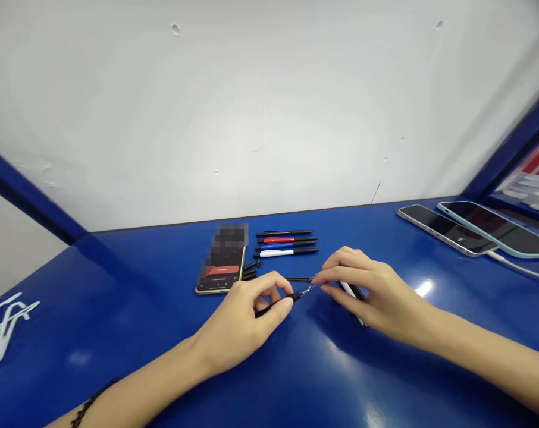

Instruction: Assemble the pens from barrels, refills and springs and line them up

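Note:
My left hand (247,309) pinches a slim black pen part (291,296) between thumb and fingers, its silvery tip pointing right. At that tip is a small metal spring (315,284), held in the fingertips of my right hand (363,285). Whether the spring is around the tip or only touching it, I cannot tell. Below my right hand lie white and black pen barrels (353,292), partly hidden. Just behind the fingers a thin black rod (298,279) rests on the table. Several small black pen parts (250,274) lie beyond my left hand.
Several pens (287,242) in black, red, blue and white lie in a row at the back of the blue table (140,309). A lit phone (225,267) is left of them. Two phones (448,229) and a white cable (519,266) are at right; white strips (6,327) lie far left.

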A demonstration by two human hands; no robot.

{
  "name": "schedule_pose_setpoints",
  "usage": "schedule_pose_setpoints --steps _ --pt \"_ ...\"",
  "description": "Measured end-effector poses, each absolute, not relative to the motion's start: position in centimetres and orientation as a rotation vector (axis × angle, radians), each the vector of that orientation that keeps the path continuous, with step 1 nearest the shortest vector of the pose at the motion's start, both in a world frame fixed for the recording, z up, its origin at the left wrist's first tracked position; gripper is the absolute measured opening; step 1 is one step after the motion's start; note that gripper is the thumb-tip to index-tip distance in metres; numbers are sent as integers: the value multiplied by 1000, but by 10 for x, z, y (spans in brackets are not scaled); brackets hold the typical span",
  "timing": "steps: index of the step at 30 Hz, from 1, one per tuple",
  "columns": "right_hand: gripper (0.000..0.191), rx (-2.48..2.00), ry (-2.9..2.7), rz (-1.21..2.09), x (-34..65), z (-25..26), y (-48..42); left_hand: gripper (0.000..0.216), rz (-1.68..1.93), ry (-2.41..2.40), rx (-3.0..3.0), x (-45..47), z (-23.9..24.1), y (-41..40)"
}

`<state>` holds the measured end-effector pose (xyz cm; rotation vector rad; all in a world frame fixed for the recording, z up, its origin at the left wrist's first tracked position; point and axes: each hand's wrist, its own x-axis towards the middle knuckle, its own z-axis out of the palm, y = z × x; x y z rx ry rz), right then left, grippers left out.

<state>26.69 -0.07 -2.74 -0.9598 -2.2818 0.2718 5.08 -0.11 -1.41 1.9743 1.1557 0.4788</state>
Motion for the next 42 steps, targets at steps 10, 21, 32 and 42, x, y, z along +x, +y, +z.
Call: schedule_pose_setpoints --steps 10,21,32,42 --pt "20 -910 -2308 303 263 -31 -4 12 452 1148 2078 55 -11 -4" --pt "32 -915 -2442 407 261 -27 -14 24 408 917 2729 50 -25 -10" --pt "17 -1188 -2666 75 287 -11 2 20 516 1065 2305 53 -25 -4" --pt "13 -1060 -2630 83 279 -28 6 20 545 1040 2252 54 -26 -5"
